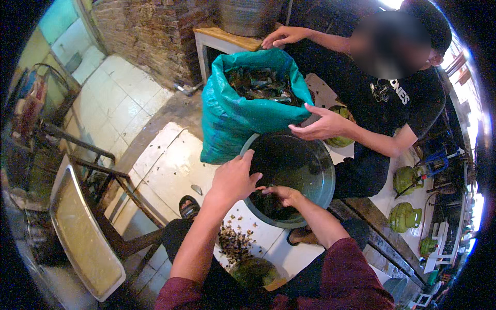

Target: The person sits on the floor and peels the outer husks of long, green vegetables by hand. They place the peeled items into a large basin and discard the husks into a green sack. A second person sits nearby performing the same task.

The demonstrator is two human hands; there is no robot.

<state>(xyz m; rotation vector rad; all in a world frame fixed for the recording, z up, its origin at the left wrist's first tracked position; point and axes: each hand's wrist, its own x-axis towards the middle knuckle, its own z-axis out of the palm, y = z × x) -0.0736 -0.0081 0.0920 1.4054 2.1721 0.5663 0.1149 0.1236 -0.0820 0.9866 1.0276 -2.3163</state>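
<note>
My left hand (234,179) hangs over the near left rim of a dark plastic basin (328,174), thumb and forefinger apart, nothing seen in it. Inside the basin, my right hand (286,196) is at a dark stringy clump (271,205); a small orange bit shows by its fingertips, and whether they grip anything is unclear. Behind the basin stands a teal woven plastic sack (224,116), its mouth rolled open. Dark shells, apparently mussels (261,83), fill it. A co-worker's hand (325,123) is beside the sack's right edge, fingers spread.
Small brown scraps (236,242) lie heaped on the tiled floor (166,155) near a round dark green object (254,271). A loose shell (196,189) is left of the basin. A metal tray (83,236) rests on a frame at left. Green gas cylinders (405,217) stand at right.
</note>
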